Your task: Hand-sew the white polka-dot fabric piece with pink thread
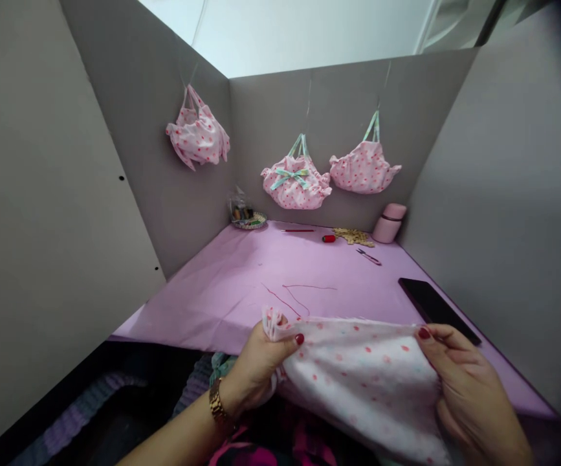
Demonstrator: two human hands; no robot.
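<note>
A white-pink fabric piece (362, 369) with red dots is stretched between my two hands at the table's near edge. My left hand (261, 356) grips its bunched, gathered end, thumb on top. At the other end, my right hand (459, 375) pinches the upper edge between thumb and fingers. Loose cloth hangs below, and its lower part runs out of view. Just beyond the fabric, a red thread (304, 287) lies in loose bends on the purple table cover (212, 291); whether it joins the cloth I cannot tell.
Three dotted fabric pouches (200, 136) hang on the grey walls. Farther back lie a red thread spool (328, 239), thread snips (369, 257), a thin red stick (298, 230), small beige pieces (354, 236) and a basket (250, 220). A pink flask (389, 223) and black phone (435, 307) are right.
</note>
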